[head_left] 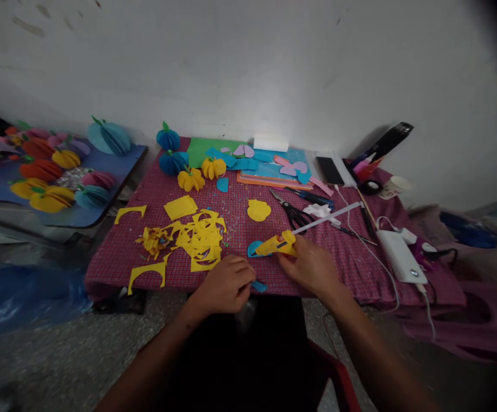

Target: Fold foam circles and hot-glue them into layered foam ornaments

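My right hand is closed around a yellow hot glue gun, with a long whitish glue stick sticking out of its back. The gun's nozzle points left, over a round blue paper piece on the table. My left hand is at the table's front edge with its fingers curled together. A small blue paper piece shows right beside its fingertips; whether they pinch it is hidden. Beyond the gun lies a yellow paper cutout with a scalloped edge.
Yellow paper scraps cover the left side of the checked cloth. Black-handled scissors, a phone and a white power box with cables lie on the right. Paper pumpkins stand behind, more on a blue table.
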Action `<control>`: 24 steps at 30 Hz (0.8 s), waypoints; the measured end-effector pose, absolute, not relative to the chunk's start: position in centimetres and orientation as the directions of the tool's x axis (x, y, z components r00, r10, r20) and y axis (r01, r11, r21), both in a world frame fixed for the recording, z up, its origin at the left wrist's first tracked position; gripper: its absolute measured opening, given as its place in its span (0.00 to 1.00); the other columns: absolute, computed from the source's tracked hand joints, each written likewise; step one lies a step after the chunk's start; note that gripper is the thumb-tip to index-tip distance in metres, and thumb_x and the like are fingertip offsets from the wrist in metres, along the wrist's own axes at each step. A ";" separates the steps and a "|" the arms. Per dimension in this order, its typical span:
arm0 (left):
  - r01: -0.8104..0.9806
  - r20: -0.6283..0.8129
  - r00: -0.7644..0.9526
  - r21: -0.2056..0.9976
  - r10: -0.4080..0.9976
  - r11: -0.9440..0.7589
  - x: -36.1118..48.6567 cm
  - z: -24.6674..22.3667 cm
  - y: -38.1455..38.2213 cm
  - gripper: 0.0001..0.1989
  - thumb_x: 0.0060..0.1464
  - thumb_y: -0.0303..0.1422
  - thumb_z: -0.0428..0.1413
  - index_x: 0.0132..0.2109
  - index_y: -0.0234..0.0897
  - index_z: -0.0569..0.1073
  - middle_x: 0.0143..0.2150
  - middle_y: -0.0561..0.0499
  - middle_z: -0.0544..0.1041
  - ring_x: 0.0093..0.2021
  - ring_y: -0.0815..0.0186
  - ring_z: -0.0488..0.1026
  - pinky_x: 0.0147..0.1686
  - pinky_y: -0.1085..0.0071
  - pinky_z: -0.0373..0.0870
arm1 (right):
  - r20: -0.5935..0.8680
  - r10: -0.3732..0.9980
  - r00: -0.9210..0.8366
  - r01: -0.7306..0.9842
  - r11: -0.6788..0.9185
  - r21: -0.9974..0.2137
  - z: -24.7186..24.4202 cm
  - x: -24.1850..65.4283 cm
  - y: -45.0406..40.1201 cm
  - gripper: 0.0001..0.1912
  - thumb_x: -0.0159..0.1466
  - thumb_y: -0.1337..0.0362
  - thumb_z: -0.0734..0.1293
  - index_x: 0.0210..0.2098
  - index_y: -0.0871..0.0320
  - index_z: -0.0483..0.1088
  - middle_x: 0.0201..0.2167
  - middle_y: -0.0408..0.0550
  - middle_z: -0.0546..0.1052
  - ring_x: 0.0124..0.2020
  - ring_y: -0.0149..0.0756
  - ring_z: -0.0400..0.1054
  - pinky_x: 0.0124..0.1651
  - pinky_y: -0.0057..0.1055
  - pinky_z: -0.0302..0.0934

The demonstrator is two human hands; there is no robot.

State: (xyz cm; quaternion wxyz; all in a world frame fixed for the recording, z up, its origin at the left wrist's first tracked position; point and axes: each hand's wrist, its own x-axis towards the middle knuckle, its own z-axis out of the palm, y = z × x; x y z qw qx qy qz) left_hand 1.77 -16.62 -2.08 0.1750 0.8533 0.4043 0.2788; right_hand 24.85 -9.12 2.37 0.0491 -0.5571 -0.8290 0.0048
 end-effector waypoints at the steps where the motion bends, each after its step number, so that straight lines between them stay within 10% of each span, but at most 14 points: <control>1: 0.590 0.335 0.517 0.527 0.788 -0.612 1.8 -2.1 -16.6 0.08 0.54 0.26 0.52 0.39 0.39 0.73 0.37 0.48 0.77 0.44 0.59 0.73 0.48 0.59 0.68 | 0.074 0.922 -0.379 0.922 0.384 -0.059 2.4 24.9 -9.1 0.23 0.65 0.50 0.63 0.53 0.59 0.69 0.38 0.55 0.82 0.36 0.49 0.77 0.35 0.35 0.60; 24: 0.584 0.320 0.517 0.546 0.794 -0.600 1.8 -1.8 -16.7 0.06 0.53 0.25 0.53 0.39 0.38 0.72 0.39 0.49 0.78 0.44 0.60 0.73 0.48 0.60 0.67 | 0.002 0.937 -0.349 0.937 0.349 -0.009 2.2 24.5 -8.8 0.21 0.66 0.50 0.62 0.49 0.59 0.69 0.36 0.54 0.82 0.34 0.47 0.77 0.33 0.33 0.58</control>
